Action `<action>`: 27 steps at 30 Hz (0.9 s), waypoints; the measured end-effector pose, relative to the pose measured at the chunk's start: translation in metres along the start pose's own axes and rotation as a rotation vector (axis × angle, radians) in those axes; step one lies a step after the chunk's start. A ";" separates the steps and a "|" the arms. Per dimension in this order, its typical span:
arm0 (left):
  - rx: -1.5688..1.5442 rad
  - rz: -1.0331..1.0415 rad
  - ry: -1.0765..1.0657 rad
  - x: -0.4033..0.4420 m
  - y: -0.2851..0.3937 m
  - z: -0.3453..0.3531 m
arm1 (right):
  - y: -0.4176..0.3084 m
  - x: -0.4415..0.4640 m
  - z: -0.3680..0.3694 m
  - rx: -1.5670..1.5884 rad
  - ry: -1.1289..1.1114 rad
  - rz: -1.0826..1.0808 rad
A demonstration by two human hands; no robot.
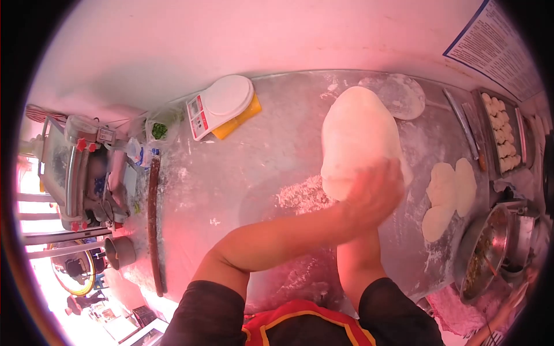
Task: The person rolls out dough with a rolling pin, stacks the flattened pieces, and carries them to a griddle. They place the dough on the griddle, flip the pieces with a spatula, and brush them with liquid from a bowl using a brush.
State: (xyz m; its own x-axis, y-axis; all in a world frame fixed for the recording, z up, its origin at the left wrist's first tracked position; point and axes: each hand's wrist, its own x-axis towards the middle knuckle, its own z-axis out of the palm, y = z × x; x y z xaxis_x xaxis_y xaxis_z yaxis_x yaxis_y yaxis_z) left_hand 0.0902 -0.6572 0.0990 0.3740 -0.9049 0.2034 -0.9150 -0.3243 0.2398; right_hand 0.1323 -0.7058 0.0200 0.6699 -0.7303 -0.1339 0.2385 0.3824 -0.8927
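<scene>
A large pale slab of dough lies on the floured metal worktop, in front of me and slightly right. My left hand is on the near end of the dough, its fingers smeared by motion. The left forearm crosses over from the left. My right forearm runs up beneath it, and the right hand is mostly hidden behind the left one at the dough's near edge. Loose flour is heaped just left of the hands. Flattened dough pieces lie to the right, overlapping one another.
A kitchen scale stands at the back left, on something yellow. Along the left edge lies a long wooden rolling pin. At right are a tray of small dough pieces and a metal bowl of filling. Another person's arm shows lower right.
</scene>
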 end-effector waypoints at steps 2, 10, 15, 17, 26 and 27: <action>-0.267 0.137 -0.076 -0.007 0.012 -0.016 | -0.032 -0.032 -0.009 -0.374 0.021 -0.204; -0.397 -0.399 0.226 0.039 -0.124 0.077 | -0.130 -0.095 -0.048 -1.031 0.230 -0.556; -0.195 -0.403 0.222 0.086 -0.147 0.158 | -0.142 -0.107 -0.069 -0.998 0.279 -0.583; -0.227 -0.394 0.219 0.092 -0.152 0.166 | -0.144 -0.111 -0.073 -1.000 0.281 -0.576; -0.074 -0.472 0.294 -0.094 -0.213 0.056 | -0.106 -0.117 -0.070 -0.822 0.107 -0.430; -0.071 -0.641 0.196 -0.118 -0.240 0.040 | -0.096 -0.120 -0.066 -0.780 0.070 -0.394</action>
State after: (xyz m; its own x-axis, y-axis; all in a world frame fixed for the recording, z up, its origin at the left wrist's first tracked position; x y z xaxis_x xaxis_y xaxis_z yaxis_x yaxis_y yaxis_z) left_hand 0.2596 -0.4831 -0.0204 0.8667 -0.4703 0.1665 -0.4929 -0.7560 0.4306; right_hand -0.0175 -0.6923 0.0931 0.5892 -0.7707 0.2426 -0.1232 -0.3825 -0.9157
